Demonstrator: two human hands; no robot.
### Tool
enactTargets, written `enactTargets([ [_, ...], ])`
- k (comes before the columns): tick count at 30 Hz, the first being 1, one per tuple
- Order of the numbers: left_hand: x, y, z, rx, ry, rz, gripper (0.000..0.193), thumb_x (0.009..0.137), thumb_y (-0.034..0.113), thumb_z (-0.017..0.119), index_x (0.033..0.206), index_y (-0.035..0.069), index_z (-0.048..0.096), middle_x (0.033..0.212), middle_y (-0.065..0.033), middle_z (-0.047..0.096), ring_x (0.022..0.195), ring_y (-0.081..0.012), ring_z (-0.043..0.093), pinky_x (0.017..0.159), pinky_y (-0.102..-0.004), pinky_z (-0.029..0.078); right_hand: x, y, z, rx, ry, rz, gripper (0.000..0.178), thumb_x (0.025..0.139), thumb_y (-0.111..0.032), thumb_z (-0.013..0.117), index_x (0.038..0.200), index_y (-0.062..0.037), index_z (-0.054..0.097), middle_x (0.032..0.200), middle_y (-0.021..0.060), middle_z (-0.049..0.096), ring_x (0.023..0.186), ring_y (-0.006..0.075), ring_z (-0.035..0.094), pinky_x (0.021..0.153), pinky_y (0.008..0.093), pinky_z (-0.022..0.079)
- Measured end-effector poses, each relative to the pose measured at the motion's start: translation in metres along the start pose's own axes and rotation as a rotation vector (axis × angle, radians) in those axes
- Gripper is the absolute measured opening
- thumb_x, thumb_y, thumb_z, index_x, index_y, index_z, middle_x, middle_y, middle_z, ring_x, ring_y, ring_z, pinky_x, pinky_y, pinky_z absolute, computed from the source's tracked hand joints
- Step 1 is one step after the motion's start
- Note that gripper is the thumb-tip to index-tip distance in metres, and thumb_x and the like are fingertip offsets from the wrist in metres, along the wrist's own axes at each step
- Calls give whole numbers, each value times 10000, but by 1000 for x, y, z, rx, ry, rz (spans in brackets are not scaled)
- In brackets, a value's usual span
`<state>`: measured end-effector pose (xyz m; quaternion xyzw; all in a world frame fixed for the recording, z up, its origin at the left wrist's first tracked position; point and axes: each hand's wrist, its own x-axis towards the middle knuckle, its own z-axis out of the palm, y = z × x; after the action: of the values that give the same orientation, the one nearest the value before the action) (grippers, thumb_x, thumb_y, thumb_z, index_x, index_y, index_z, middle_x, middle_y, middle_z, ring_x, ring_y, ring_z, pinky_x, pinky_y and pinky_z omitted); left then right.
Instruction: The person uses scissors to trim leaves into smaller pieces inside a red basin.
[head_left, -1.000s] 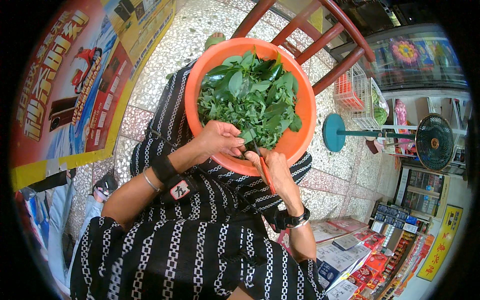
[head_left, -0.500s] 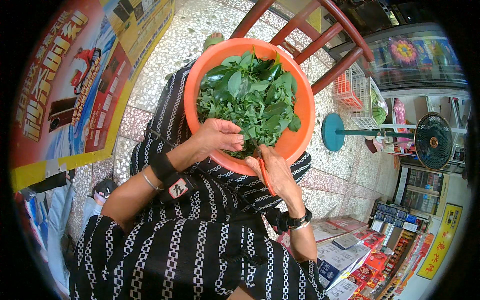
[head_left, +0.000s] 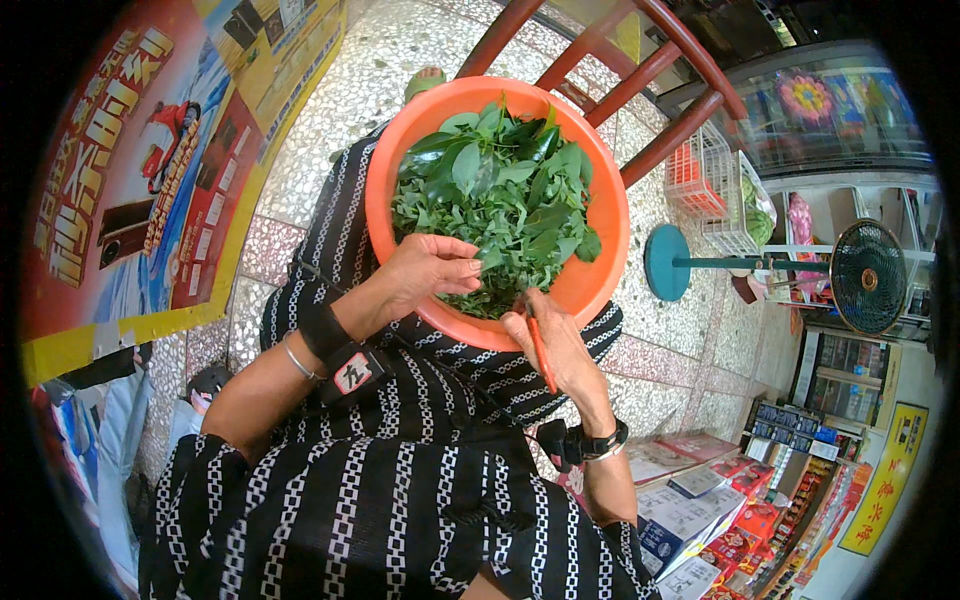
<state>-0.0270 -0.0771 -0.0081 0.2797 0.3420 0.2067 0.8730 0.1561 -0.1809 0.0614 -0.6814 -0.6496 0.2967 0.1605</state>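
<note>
An orange plastic basin [head_left: 610,225] rests on my lap, filled with green leaves [head_left: 520,175]. Whole glossy leaves lie toward its far side, and finely cut pieces toward the near side. My left hand [head_left: 425,275] is over the near left rim with its fingers pinched together; whatever is between them is too small to make out. At the near right rim, my right hand [head_left: 562,345] grips scissors with orange handles [head_left: 541,352]. Their blades point into the basin and are mostly lost among the leaves.
A red-brown wooden chair [head_left: 690,130] stands just beyond the basin. To the right are white baskets [head_left: 695,185] and a fan [head_left: 866,277] with a round teal base. Stacked boxes [head_left: 690,510] sit at lower right. A large poster board [head_left: 150,170] fills the left side.
My hands have drawn slightly apart. The right hand and scissors have shifted a little to the right, with the handles now closer together. The left hand stays pinched near the rim.
</note>
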Motion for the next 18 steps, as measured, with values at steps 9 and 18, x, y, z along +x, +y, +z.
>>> enactTargets([
  [9,-2,-2,4,19,-5,-59,252,817,53,689,1026,-35,579,911,-104,643,791,-185,663,736,-301,569,7,-14,-6,59,-169,207,510,897,-447,568,772,44,512,524,154,458,488,280,467,514,419,397],
  [18,-1,1,2,-37,7,-15,203,841,60,660,1008,-30,590,900,-102,646,816,-198,668,759,-301,563,-1,-2,-2,30,28,-47,513,893,-457,564,858,48,478,691,223,505,618,373,536,587,456,417],
])
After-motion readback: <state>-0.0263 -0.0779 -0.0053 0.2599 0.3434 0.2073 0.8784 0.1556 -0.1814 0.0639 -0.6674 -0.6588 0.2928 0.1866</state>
